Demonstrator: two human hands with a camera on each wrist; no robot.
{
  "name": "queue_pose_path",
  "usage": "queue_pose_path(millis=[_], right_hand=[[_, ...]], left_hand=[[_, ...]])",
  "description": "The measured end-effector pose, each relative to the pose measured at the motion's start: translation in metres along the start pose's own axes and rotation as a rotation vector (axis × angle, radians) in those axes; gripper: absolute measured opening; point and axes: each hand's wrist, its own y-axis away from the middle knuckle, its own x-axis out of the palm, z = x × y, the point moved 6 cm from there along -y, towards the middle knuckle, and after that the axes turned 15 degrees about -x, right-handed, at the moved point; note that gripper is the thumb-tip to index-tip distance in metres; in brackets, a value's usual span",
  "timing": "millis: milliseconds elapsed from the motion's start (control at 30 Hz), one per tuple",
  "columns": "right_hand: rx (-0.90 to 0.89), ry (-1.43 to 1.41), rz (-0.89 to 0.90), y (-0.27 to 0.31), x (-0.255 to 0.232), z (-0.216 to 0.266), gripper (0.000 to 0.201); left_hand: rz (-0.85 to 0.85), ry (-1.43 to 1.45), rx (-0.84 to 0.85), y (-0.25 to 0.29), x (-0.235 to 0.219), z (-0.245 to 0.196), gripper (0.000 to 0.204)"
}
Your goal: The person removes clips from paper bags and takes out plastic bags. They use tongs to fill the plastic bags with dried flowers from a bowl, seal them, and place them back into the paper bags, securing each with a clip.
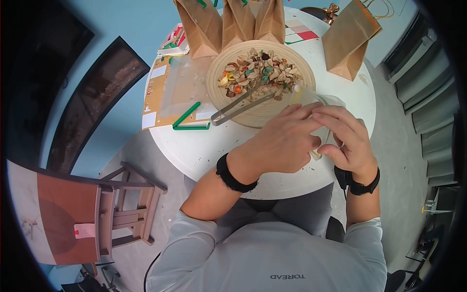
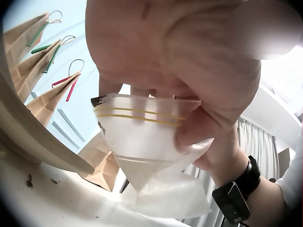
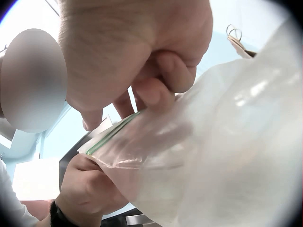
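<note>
Both hands meet over the table's right front, at a clear plastic zip bag (image 2: 142, 142) with yellow seal lines. My left hand (image 1: 287, 138) grips the bag by its top corner, as the right wrist view shows. My right hand (image 1: 348, 134) pinches the seal edge; its fingertips overlap the left fingers in the head view. Below the seal, the bag's body (image 3: 218, 161) hangs loose and creased. Just beyond the hands, metal tongs (image 1: 238, 104) lie across the rim of a round, pale tray (image 1: 212, 78). Dried potpourri (image 1: 272, 73) is heaped in that tray.
Three brown paper bags (image 1: 238, 24) stand behind the tray, and another paper bag (image 1: 348, 44) stands at right. Left of the tray lie a frosted plastic sheet (image 1: 182, 82) and a bent green clip strip (image 1: 187, 117). A wooden chair (image 1: 131, 204) stands left of the table.
</note>
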Motion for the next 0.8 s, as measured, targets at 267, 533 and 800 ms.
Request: queue_pose_path(millis=[267, 533, 800], right_hand=[[0.07, 0.226, 0.119, -0.007, 0.005, -0.022, 0.046], [-0.041, 0.331, -0.002, 0.007, -0.009, -0.03, 0.053], [0.049, 0.369, -0.169, -0.004, -0.019, -0.034, 0.05]], left_hand=[[0.071, -0.01, -0.086, -0.001, 0.011, 0.006, 0.014], [0.052, 0.006, -0.054, -0.003, 0.006, 0.015, 0.012], [-0.142, -0.432, -0.621, 0.029, -0.086, 0.072, 0.038]])
